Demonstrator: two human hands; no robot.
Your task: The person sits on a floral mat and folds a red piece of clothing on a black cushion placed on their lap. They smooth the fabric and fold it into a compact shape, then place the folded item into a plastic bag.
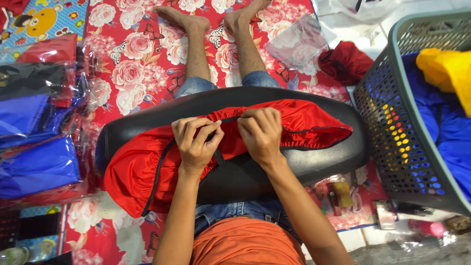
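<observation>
Denim shorts [235, 212] and an orange shirt [248, 243] fill the nearest part of the view, with both forearms running up from them. A black oval board [314, 159] lies across the person's lap, long axis left to right. A red satin cover [142, 167] with a dark elastic edge is stretched over the board, bunched and hanging off at its left end and pulled to a point near its right end.

The left hand [196, 142] rests on the middle of the cover, fingers curled tight and pinching the dark elastic edge. The right hand [262, 132] sits just beside it, touching or nearly touching it, fingers likewise closed on the same edge of the red satin cover. Both grips are narrow, with fabric gathered between fingertips and thumb.

On the person's left, flat plastic-wrapped packs [37, 167] of blue, black and red fabric are stacked on the floor. On the right stands a grey perforated basket [392, 113] holding blue and yellow cloth [446, 68]. Small items lie on the floor near the basket base; their kind cannot be told.

Beyond the board, the bare legs extend over a red floral mat [132, 54]. A clear plastic bag [297, 44] and a crumpled dark red cloth [346, 61] lie on the mat, well apart from the hands.
</observation>
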